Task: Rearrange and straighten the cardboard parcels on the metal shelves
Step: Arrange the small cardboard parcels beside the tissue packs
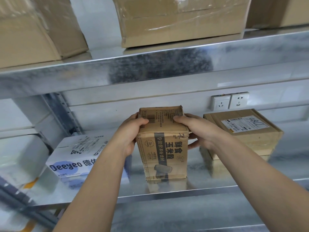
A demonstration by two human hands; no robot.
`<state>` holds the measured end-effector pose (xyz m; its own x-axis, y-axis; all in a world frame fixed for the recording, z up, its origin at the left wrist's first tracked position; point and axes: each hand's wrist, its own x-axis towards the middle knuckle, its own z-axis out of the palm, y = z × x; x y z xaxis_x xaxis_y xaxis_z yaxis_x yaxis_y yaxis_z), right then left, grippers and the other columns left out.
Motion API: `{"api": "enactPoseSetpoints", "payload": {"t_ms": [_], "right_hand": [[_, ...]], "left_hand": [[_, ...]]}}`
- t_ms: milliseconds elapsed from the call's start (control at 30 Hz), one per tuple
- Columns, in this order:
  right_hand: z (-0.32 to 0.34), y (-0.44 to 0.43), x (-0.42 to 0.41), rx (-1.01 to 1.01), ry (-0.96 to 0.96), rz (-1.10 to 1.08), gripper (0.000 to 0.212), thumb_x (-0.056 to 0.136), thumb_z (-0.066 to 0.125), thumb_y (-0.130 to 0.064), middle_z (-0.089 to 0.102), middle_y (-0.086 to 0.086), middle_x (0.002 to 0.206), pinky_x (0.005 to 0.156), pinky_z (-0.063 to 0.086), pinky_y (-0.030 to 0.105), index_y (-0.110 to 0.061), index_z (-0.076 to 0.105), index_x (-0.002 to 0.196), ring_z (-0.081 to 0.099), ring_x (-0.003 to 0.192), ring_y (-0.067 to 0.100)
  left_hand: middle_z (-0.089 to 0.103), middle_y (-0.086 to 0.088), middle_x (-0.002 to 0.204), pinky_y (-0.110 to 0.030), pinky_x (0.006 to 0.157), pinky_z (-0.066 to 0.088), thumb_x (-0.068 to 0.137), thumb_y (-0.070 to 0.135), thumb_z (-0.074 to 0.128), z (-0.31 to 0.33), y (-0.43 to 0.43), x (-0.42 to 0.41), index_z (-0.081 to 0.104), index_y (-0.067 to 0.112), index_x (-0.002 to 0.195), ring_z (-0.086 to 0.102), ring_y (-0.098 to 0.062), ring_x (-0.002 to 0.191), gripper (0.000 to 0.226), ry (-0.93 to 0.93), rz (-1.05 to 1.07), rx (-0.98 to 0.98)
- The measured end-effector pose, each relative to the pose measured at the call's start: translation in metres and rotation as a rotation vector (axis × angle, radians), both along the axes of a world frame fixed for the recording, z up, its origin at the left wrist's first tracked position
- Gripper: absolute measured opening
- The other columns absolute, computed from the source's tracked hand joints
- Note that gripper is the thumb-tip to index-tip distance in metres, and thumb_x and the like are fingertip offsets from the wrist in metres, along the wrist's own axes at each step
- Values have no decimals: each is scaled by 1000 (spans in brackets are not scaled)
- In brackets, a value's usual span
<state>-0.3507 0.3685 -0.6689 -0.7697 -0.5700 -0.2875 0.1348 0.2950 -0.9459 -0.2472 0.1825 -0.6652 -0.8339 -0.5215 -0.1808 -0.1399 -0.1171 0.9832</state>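
Note:
A tall brown printed parcel [163,148] stands upright in the middle of the metal shelf [167,192]. My left hand [129,134] grips its upper left side and my right hand [195,131] grips its upper right side, thumbs on top. To its left lies a white Deeyeo box [75,158], partly hidden by my left forearm. To its right sits a flat brown parcel with a shipping label [242,131], resting on another brown box.
The upper shelf [150,69] carries a taped brown box [180,19], a larger one at left [38,29] and one at far right [280,10]. Two wall sockets [229,102] sit behind. A white wrapped package [20,158] is at far left beside a shelf upright [61,111].

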Motion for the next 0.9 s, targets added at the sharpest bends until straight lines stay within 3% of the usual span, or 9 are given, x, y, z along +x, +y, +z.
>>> {"api": "enactPoseSetpoints", "payload": {"t_ms": [200, 333, 433, 533, 600, 733, 900], "right_hand": [[-3, 0, 2, -13, -46, -35, 38, 96, 57, -59, 73, 4, 97, 97, 54, 56, -25, 66, 110, 66, 109, 29], [-12, 5, -2, -95, -128, -105, 50, 96, 51, -67, 70, 12, 115, 97, 53, 53, -25, 65, 120, 65, 112, 29], [-30, 10, -6, -97, -154, -184, 52, 98, 50, -64, 63, 10, 128, 94, 52, 51, -24, 61, 130, 59, 119, 29], [-53, 13, -4, -31, -177, -236, 52, 101, 51, -57, 56, 8, 134, 100, 48, 53, -22, 56, 139, 53, 122, 28], [-64, 16, -2, -14, -218, -249, 51, 101, 53, -54, 56, 9, 135, 99, 48, 52, -20, 55, 140, 54, 121, 29], [-74, 25, 5, -61, -332, -250, 36, 101, 55, -50, 66, 11, 120, 99, 50, 53, -20, 62, 120, 63, 109, 31], [-85, 36, 6, -275, -568, -220, 48, 96, 55, -62, 74, 18, 117, 97, 46, 64, -23, 66, 120, 65, 111, 39]], "left_hand": [[77, -1, 88, -39, 84, 51, 101, 21, 56, -1, -1, 4, 68, 21, 109, 68, -23, 88, 15, -26, -17, 37], [74, -7, 100, -56, 96, 50, 98, 37, 59, -2, -1, 9, 68, 22, 112, 67, -31, 101, 23, -95, -19, 138], [77, -8, 94, -49, 87, 54, 99, 34, 58, -2, -3, 12, 68, 19, 114, 71, -30, 90, 23, -51, 0, 213], [77, -9, 92, -43, 78, 55, 101, 27, 56, -2, -5, 18, 68, 16, 116, 72, -28, 80, 23, 12, 33, 278], [77, -11, 95, -45, 82, 55, 101, 26, 56, -3, -7, 22, 68, 15, 115, 72, -29, 82, 22, 53, 44, 314], [75, -14, 109, -48, 91, 52, 101, 26, 55, -11, -10, 28, 64, 14, 128, 71, -32, 93, 31, 140, 34, 387], [72, -18, 115, -46, 86, 53, 104, 27, 45, -30, -8, 30, 62, 10, 131, 69, -33, 98, 36, 197, 70, 517]]}}
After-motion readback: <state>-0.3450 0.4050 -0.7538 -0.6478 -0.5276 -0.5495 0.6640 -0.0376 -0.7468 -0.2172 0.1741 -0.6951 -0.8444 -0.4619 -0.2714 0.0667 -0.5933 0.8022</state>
